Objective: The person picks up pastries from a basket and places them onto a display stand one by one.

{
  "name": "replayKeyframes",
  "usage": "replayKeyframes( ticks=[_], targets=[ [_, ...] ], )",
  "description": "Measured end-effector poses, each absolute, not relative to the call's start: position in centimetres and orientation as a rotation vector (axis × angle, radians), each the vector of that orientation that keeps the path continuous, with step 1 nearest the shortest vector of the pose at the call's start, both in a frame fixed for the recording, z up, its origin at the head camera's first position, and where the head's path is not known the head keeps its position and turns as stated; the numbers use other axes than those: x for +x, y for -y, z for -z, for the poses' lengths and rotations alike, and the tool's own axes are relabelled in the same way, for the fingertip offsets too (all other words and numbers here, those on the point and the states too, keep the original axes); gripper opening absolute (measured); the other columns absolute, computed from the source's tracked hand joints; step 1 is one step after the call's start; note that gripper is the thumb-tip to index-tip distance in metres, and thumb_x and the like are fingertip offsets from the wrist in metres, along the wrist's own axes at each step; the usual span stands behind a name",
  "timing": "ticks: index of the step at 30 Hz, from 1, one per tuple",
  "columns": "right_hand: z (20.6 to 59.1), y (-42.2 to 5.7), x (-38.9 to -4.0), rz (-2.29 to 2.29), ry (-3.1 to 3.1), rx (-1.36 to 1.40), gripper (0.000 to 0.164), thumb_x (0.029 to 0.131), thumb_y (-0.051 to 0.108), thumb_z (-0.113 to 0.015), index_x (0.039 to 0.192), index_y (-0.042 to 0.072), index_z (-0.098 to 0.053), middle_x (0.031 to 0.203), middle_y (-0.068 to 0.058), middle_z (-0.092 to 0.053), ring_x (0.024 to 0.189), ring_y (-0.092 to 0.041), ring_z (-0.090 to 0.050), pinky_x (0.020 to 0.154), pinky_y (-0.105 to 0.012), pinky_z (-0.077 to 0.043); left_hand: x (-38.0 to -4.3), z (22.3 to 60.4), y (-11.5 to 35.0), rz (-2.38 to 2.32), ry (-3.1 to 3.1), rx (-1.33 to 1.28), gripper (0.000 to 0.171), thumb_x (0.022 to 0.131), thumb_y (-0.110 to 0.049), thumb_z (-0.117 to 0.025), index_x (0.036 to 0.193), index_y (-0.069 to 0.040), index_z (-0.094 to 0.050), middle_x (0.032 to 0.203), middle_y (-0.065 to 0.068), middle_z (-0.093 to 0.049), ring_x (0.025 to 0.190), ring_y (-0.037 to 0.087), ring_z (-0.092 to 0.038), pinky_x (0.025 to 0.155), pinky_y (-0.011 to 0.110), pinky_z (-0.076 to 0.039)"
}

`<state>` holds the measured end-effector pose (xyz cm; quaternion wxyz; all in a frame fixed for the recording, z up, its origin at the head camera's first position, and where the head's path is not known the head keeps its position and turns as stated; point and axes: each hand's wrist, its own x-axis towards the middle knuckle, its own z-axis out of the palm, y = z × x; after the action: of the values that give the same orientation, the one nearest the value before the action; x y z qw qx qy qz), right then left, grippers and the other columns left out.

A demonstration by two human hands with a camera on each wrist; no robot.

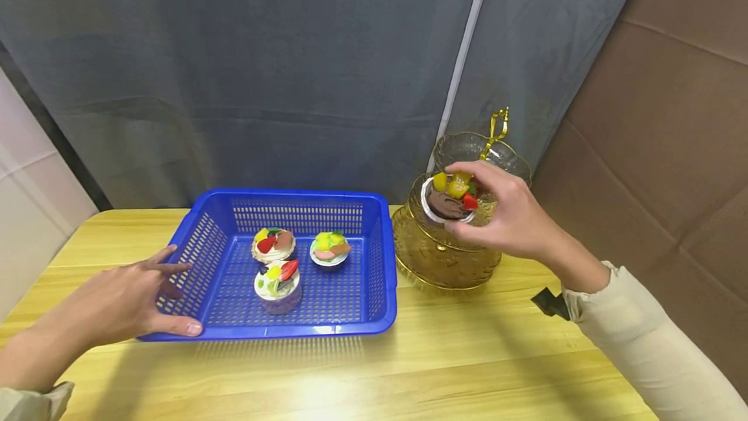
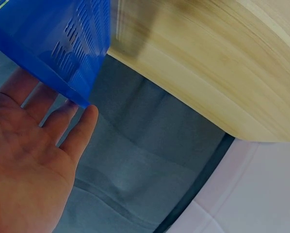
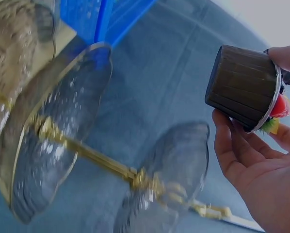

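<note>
My right hand (image 1: 514, 216) pinches a chocolate cupcake (image 1: 447, 205) by its rim, with fruit pieces on top. In the right wrist view, the dark pleated cup (image 3: 242, 85) shows between thumb and fingers, apart from the stand. Behind and below it is a three-tier stand (image 1: 417, 265) with gold-edged clear plates. My left hand (image 1: 119, 304) rests at the left end of a blue plastic basket (image 1: 298, 194), its thumb along the front corner. The left wrist view shows fairly straight fingers against the basket's rim (image 2: 38, 73).
Inside the basket are three fruit-topped cakes: one at the back left (image 1: 273, 249), one in front (image 1: 278, 291) and one to the right (image 1: 330, 253). A wooden table (image 1: 444, 362) bears basket and stand. A grey curtain (image 1: 263, 83) hangs behind, a brown panel (image 1: 672, 128) at the right.
</note>
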<state>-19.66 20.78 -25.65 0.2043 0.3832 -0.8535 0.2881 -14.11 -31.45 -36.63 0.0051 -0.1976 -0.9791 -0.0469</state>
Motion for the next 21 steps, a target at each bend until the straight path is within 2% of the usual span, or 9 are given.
replayKeyframes(
  ticks=[6,11,18,21],
  targets=[
    [24.4,-22.7,-19.5,-0.817,2.371,0.982,0.066,0.069,0.005,-0.085,0.13,0.009,-0.061,0.117,-0.001,-0.066,0.097,-0.012,-0.064,0.086,-0.016,-0.048,-14.1,36.6,31.4,0.14,3.073,-0.607,0.077,0.066,-0.074,-0.075,0.097,-0.004,-0.079,0.117,0.018,-0.07,0.126,0.057,-0.044,0.072,0.064,-0.051],
    [23.4,-24.0,-19.1,-0.841,2.364,0.907,0.066,0.067,0.0,-0.086,0.129,0.007,-0.062,0.121,-0.004,-0.066,0.096,-0.001,-0.064,0.086,-0.013,-0.047,-14.0,36.7,31.4,0.141,3.074,-0.604,0.076,0.066,-0.074,-0.074,0.095,-0.005,-0.079,0.119,0.02,-0.069,0.127,0.057,-0.044,0.072,0.064,-0.051],
    [22.8,-25.5,-19.3,-0.78,2.393,0.82,0.068,0.068,-0.001,-0.086,0.131,0.007,-0.061,0.122,-0.003,-0.065,0.096,0.009,-0.062,0.085,-0.011,-0.046,-14.2,36.7,31.4,0.171,3.064,-0.602,0.089,0.066,-0.072,-0.077,0.108,0.007,-0.072,0.101,0.011,-0.076,0.119,0.058,-0.051,0.072,0.063,-0.051],
    [22.8,-26.2,-19.5,-0.758,2.405,0.778,0.068,0.069,0.001,-0.086,0.132,0.009,-0.061,0.12,-0.001,-0.066,0.093,0.01,-0.062,0.083,-0.011,-0.045,-14.1,36.7,31.4,0.169,3.065,-0.604,0.088,0.066,-0.072,-0.076,0.107,0.006,-0.073,0.102,0.011,-0.075,0.12,0.057,-0.05,0.073,0.063,-0.051]
  ],
)
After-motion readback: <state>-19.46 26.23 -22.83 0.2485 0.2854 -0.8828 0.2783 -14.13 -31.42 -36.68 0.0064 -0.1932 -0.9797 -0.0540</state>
